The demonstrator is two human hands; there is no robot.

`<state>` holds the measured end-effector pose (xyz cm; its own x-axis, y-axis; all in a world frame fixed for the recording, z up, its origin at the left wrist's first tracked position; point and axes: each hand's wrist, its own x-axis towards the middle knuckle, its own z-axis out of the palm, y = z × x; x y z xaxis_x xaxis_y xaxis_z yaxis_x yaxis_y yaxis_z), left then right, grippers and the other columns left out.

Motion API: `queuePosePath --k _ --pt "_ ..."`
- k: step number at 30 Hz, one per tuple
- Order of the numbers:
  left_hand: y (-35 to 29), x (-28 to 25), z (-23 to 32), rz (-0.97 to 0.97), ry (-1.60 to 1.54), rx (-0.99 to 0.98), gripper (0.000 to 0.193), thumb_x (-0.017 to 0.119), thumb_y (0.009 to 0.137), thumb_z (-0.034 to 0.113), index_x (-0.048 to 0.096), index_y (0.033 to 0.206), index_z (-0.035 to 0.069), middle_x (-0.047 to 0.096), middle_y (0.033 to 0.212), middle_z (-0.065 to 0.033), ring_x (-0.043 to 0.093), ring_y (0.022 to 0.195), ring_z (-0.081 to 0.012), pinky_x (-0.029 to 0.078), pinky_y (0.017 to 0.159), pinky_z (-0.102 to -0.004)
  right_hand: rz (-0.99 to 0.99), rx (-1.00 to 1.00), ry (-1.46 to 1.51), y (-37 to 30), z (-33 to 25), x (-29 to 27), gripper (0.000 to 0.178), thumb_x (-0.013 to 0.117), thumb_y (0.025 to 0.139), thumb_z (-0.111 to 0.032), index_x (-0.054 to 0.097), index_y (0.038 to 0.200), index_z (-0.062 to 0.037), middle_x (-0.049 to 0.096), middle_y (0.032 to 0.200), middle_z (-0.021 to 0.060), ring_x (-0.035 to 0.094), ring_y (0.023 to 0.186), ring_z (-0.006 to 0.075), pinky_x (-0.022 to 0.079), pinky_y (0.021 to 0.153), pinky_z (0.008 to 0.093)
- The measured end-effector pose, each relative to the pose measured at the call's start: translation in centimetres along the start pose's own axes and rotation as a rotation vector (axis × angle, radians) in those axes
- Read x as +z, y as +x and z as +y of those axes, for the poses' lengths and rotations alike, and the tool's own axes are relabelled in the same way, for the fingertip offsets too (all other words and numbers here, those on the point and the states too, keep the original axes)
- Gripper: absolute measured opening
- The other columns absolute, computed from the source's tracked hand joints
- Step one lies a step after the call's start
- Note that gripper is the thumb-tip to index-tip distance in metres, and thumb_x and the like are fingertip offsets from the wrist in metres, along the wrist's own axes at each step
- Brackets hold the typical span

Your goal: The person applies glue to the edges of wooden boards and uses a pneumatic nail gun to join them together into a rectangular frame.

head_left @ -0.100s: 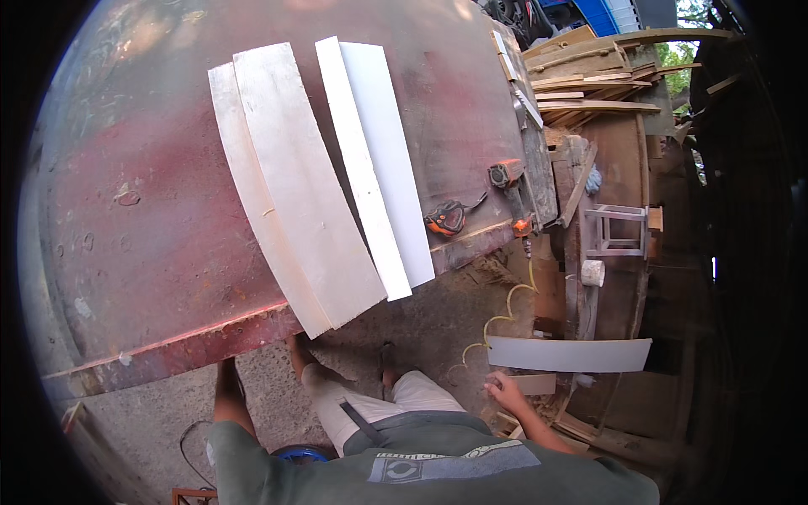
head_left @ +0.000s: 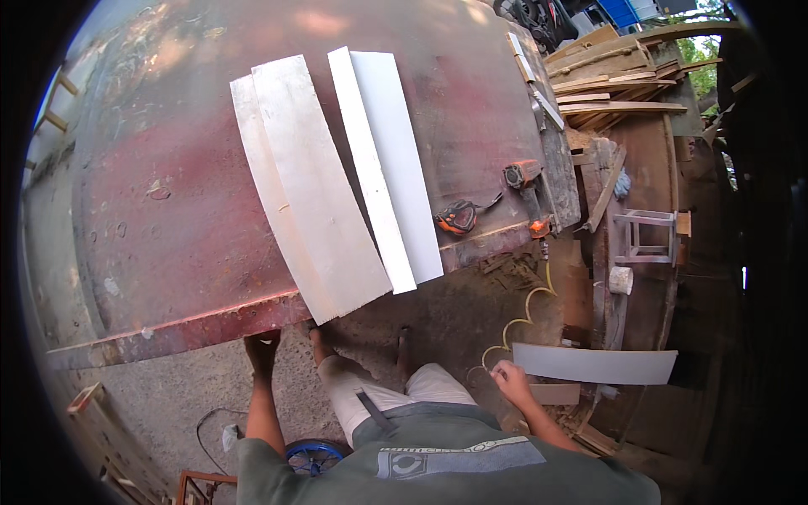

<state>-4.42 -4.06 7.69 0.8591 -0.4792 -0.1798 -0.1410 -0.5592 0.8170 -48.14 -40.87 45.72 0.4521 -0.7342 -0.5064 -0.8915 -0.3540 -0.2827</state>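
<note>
At the near edge of the red-stained table, my left hand (head_left: pixel 263 343) hangs low with a gap between thumb and fingers, nothing seen in it. My right hand (head_left: pixel 510 380) is curled at my right side; whether its fingers pinch anything is hidden. Beside it, overlapping in view, is the left end of a white curved strip (head_left: pixel 598 364); I cannot tell if they touch. On the table (head_left: pixel 160 244) lie a pale, slightly curved wooden board (head_left: pixel 316 185) with a lengthwise seam and a white angled panel (head_left: pixel 396 160), their near ends reaching the edge.
An orange-and-black tape measure (head_left: pixel 456 218) and a nail gun (head_left: pixel 528 189) lie at the table's right. A yellow coiled hose (head_left: pixel 528 310) drops from the gun. Right are stacked wood strips (head_left: pixel 602 93), a small stool frame (head_left: pixel 646 236) and a white roll (head_left: pixel 620 280). A blue-rimmed wheel (head_left: pixel 316 457) is below.
The view has shifted, so the table and boards sit further right. My left forearm and hand now show by the table edge. My right hand appears closer to the white strip's end.
</note>
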Motion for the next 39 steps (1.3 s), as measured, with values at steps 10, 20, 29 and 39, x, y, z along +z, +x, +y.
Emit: queuePosePath --k 10,20,29,39 --pt "-12.3 3.3 39.7 -0.249 -0.285 0.179 0.075 0.092 0.07 0.021 0.053 0.132 0.003 0.065 0.116 -0.0127 0.068 0.107 -0.0264 0.053 0.096 -0.0372 0.017 -0.894 0.376 8.6 -8.8 -9.0 0.012 0.074 0.087 -0.003 0.071 0.099 0.0002 0.065 0.087 0.0139 0.066 0.077 0.0328 0.053 0.069 0.0398" --pt "-13.2 6.7 63.3 -0.143 -0.069 0.703 0.069 0.09 0.064 0.019 0.056 0.123 0.005 0.065 0.107 -0.014 0.066 0.097 -0.0347 0.056 0.084 -0.043 -0.09 -1.204 0.373 5.5 -8.1 -24.5 0.027 0.071 0.084 0.003 0.072 0.111 -0.0009 0.068 0.097 0.0135 0.069 0.082 0.0281 0.056 0.07 0.036" --pt "-14.3 4.9 66.3 -0.245 0.097 0.791 0.064 0.088 0.065 0.018 0.056 0.119 0.006 0.065 0.102 -0.0139 0.066 0.094 -0.035 0.056 0.082 -0.0443 -0.105 -1.22 0.357 3.1 -5.9 -26.3 0.019 0.071 0.086 -0.001 0.073 0.104 -0.0008 0.066 0.09 0.0122 0.067 0.074 0.0295 0.054 0.067 0.0397" --pt "-15.5 3.1 67.4 -0.364 0.251 0.752 0.061 0.088 0.067 0.022 0.056 0.117 0.005 0.064 0.099 -0.0122 0.065 0.094 -0.0329 0.055 0.08 -0.0433 -0.074 -1.235 0.292 2.2 -5.5 -26.4 0.019 0.073 0.084 0.0 0.076 0.103 -0.002 0.067 0.086 0.0105 0.068 0.073 0.0281 0.055 0.064 0.0377"
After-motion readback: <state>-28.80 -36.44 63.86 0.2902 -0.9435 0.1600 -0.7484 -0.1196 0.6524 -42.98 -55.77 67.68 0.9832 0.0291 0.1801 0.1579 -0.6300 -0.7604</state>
